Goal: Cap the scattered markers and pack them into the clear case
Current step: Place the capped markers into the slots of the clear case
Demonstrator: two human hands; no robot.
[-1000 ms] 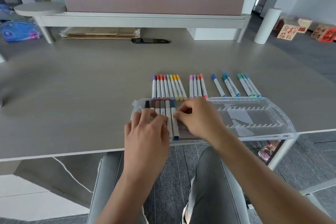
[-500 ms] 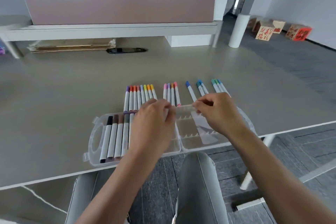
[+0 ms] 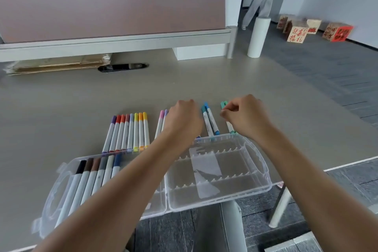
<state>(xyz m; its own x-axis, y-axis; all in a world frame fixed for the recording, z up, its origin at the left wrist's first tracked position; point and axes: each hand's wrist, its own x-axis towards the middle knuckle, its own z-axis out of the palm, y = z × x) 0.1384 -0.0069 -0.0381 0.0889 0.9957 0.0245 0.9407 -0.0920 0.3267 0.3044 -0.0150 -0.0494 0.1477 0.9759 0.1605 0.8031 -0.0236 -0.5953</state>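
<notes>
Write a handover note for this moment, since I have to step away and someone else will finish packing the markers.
Left hand: curled over the pink and purple markers on the table; grip hidden.
Right hand: fingers pinching a teal marker.
Clear case: open at the table's near edge.
Done: six dark markers lie in the left half.
Left: the right half is empty. Pack the eight-marker row, the pink and purple pair, the two blue markers and the teal group. Visible ends are capped.
</notes>
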